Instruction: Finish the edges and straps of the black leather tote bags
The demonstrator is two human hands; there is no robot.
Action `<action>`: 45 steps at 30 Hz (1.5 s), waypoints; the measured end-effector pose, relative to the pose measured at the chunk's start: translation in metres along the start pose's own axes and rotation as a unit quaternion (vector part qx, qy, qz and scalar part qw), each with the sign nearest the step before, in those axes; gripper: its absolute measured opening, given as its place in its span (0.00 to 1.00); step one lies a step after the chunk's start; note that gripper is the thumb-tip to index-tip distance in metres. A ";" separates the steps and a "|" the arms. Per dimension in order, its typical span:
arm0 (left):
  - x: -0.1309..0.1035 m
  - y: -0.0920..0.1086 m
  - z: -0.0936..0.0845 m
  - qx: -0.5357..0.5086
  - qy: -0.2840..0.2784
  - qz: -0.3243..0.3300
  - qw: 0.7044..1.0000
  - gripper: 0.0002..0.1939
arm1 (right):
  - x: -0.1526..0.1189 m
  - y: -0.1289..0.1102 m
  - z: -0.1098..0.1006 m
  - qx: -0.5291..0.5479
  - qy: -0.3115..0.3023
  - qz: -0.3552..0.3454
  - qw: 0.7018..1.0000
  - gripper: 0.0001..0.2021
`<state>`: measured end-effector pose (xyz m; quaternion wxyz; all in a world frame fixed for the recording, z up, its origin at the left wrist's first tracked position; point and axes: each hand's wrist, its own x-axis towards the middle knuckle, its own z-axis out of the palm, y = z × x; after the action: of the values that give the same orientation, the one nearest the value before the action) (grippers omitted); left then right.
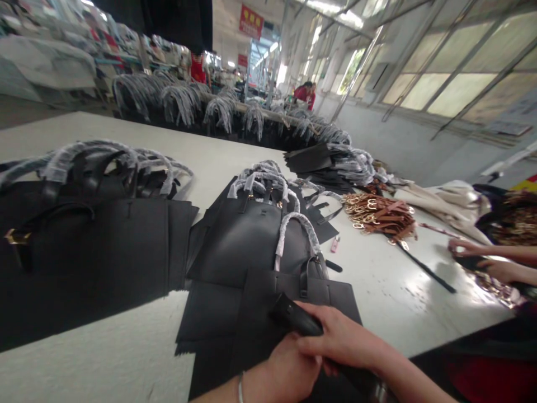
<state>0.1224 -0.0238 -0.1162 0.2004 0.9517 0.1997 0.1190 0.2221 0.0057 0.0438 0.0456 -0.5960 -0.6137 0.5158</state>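
Note:
A black leather strap passes through my hands, its rounded end with small metal dots pointing up and left. My right hand is closed around it, thumb on top. Just below, my left hand, with a bangle at the wrist, is closed against the strap and touches the right hand; its fingertips are hidden. Under both hands lies a black leather bag panel with a handle wrapped in clear plastic. More black panels with wrapped handles are piled behind it.
Another stack of black bag panels lies on the pale table at left. At right are brown straps with gold clasps, a black strap and a co-worker's hands. A rack of wrapped handles stands behind.

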 end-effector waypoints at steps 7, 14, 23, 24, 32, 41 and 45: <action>-0.001 0.002 -0.012 0.077 -0.013 -0.019 0.997 0.13 | 0.024 -0.016 0.010 -0.010 0.112 -0.087 0.990 0.25; -0.011 -0.003 -0.023 -0.069 0.135 -0.010 0.988 0.17 | -0.007 0.020 -0.031 0.091 0.305 -0.025 0.948 0.36; -0.001 -0.064 -0.099 0.137 0.230 -0.371 0.889 0.29 | -0.038 0.153 -0.024 0.249 0.368 0.056 0.894 0.39; 0.002 -0.069 -0.107 0.145 0.209 -0.389 0.886 0.29 | -0.037 0.162 -0.022 0.259 0.379 0.061 0.886 0.42; 0.051 -0.067 -0.107 0.074 0.229 -0.293 0.925 0.12 | -0.026 0.189 -0.015 0.312 0.439 0.039 0.842 0.44; 0.129 -0.101 -0.099 -0.181 0.148 -0.346 0.909 0.07 | -0.023 0.192 -0.012 0.315 0.455 0.022 0.833 0.41; 0.125 -0.105 -0.101 -0.279 0.140 -0.398 0.862 0.08 | -0.025 0.197 -0.013 0.338 0.439 0.035 0.832 0.41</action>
<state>0.1682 0.1515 -0.0530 0.4580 0.6686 0.5461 0.2122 0.3731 -0.0538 -0.0714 0.4907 -0.7280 -0.2954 0.3768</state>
